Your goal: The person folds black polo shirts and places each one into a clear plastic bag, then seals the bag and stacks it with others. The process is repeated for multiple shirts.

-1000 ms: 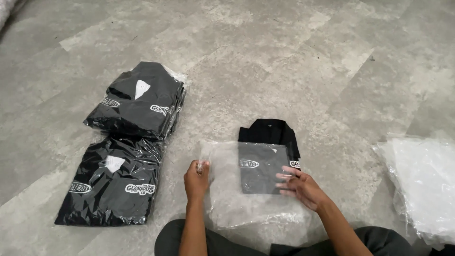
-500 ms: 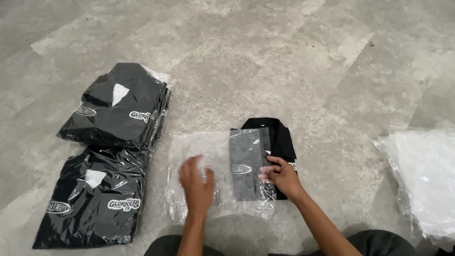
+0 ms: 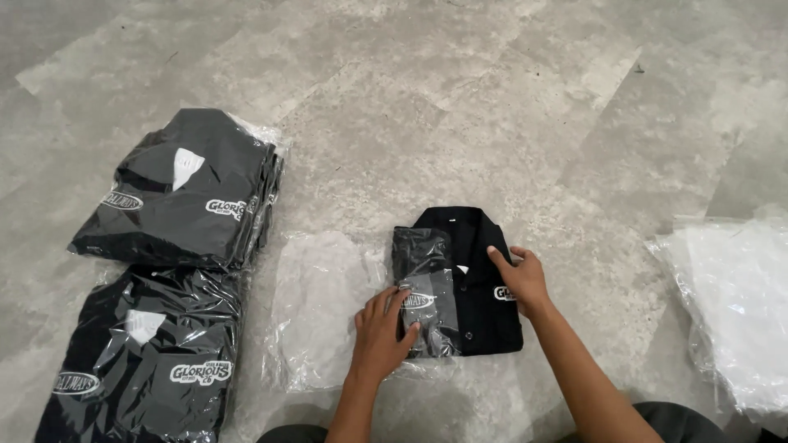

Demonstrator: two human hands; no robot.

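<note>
Since half a second ago: both hands have shifted right onto the garment, and the clear film now covers only its left half.

Left hand: fingers spread flat, gripping nothing, pressing the clear bag down onto the left part of the folded black shirt. Fingertips lie beside the white oval emblem on the chest.

Right hand: fingers loosely extended and laid flat on the bare right half of the shirt, close to the collar; thumb to the far side. Nothing pinched, as far as the view shows; it steadies the cloth.

Folded black shirt: centre of view on the floor, collar away from the person, button placket down the middle, a small white emblem on its right chest. Left half under film, right half uncovered.

Clear bag: mostly flat and crumpled on the floor to the left of the shirt, its right edge lapped over the shirt.

Judgement: the shirt reads as partly out of the bag, not sealed in; which way it is travelling cannot be told from the present view alone.

Bagged black shirts, far stack: left of view, several deep, in glossy film.

Bagged black shirts, near stack: left, just nearer than the far stack, touching it.

Heap of clear bags: right edge, well apart from the hands.
</note>
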